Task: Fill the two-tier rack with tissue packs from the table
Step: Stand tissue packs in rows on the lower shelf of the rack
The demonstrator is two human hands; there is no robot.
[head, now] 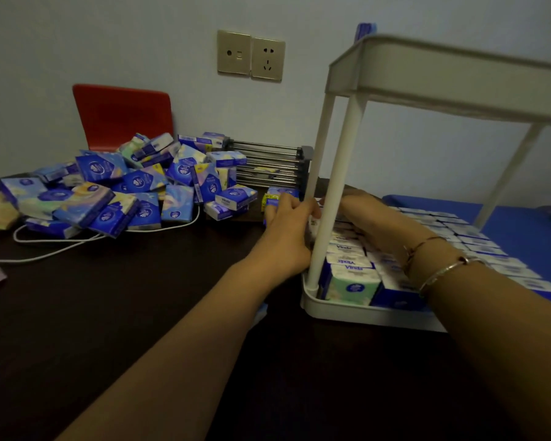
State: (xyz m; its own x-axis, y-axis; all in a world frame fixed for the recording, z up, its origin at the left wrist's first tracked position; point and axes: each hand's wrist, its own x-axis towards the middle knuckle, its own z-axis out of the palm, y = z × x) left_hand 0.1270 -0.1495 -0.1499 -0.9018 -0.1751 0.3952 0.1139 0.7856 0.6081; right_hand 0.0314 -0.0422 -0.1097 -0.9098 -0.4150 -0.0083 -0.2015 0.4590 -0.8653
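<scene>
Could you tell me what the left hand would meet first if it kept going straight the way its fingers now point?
Probably the white rack post: the left hand reaches rightward toward the packed lower tier, fingers already beside that post. Depth is unclear.

Two hands (pixel 287 224) — one rack (pixel 372 308) (two-tier)

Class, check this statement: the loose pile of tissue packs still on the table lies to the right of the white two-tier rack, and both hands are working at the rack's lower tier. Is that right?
Not quite. The head view shows the loose pile of tissue packs to the left of the white two-tier rack, not the right. The rest holds: the left hand and the right hand are both at the lower tier.
</scene>
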